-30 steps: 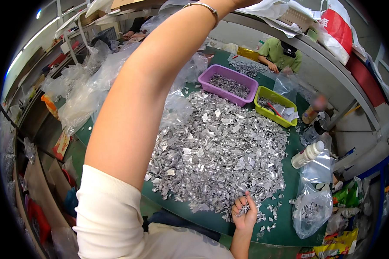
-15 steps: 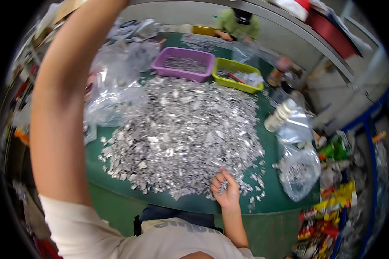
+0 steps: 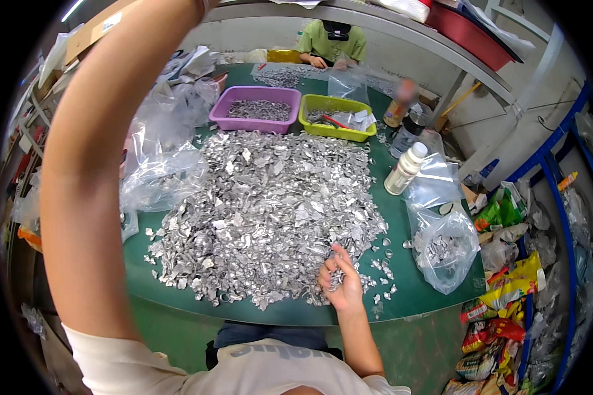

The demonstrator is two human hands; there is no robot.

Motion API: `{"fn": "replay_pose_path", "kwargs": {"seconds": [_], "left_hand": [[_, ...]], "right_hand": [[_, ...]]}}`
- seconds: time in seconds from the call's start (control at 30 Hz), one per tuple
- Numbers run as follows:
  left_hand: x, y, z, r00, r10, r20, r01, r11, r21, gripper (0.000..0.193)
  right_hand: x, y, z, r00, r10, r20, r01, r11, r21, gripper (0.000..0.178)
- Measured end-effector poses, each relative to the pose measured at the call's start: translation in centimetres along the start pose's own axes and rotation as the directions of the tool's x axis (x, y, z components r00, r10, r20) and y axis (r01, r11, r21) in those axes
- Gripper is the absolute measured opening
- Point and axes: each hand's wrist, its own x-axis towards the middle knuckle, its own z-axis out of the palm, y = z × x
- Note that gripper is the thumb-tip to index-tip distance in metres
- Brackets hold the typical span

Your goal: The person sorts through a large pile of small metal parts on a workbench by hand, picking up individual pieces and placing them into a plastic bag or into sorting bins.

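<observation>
A broad heap of small silvery metal pieces (image 3: 277,204) covers the middle of a green table (image 3: 138,263). At the near right edge of that heap is my right hand (image 3: 341,280), palm up with curled fingers, holding several of the small metal pieces. My left arm is raised along the left side of the view, and its hand lies beyond the upper edge. Behind the heap stand a purple basin (image 3: 254,125) filled with similar pieces and a yellow-green basin (image 3: 339,131) containing pieces, a red-handled item and small plastic bags.
To the right are a white bottle (image 3: 405,170) and an open clear bag (image 3: 448,253) with metal pieces inside. Clear plastic bags (image 3: 165,178) crowd the left. A metal shelf (image 3: 389,23) crosses overhead. Across the table sits a person in green (image 3: 329,43).
The table and heap have shifted slightly left in the view, and the picture is sharper. My left arm stays raised; my right hand keeps its curled pose at the heap's edge.
</observation>
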Motion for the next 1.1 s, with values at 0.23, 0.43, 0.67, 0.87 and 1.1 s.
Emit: {"fn": "replay_pose_path", "kwargs": {"seconds": [0.23, 0.43, 0.67, 0.87, 1.1], "left_hand": [[-4.4, 2.2, 3.3, 0.562, -0.807, 0.181, 0.81, 0.492, -0.319, 0.087], [-6.0, 1.4, -2.1, 0.667, -0.676, 0.312, 0.744, 0.623, -0.241, 0.098], [-13.9, 1.2, -0.8, 0.4, -0.891, 0.213, 0.851, 0.447, 0.276, 0.059], [-16.8, 1.4, -0.3, -0.12, -0.743, 0.659, 0.769, 0.35, 0.535, 0.071], [-20.1, 0.5, -0.9, 0.157, -0.817, 0.555, 0.699, 0.489, 0.522, 0.031]], "right_hand": [[1.1, -7.6, 8.1, 0.896, -0.377, 0.234, 0.443, 0.769, -0.461, 0.032], [4.9, -13.7, 25.7, 0.549, -0.398, 0.735, 0.806, 0.019, -0.592, 0.049], [6.9, -14.2, 39.1, 0.373, -0.528, 0.763, 0.855, -0.124, -0.504, 0.037], [8.9, -21.2, 41.5, 0.177, -0.662, 0.728, 0.92, -0.152, -0.361, 0.013], [-1.4, -25.2, 36.7, 0.213, -0.596, 0.774, 0.904, 0.421, 0.075, 0.018]]}}
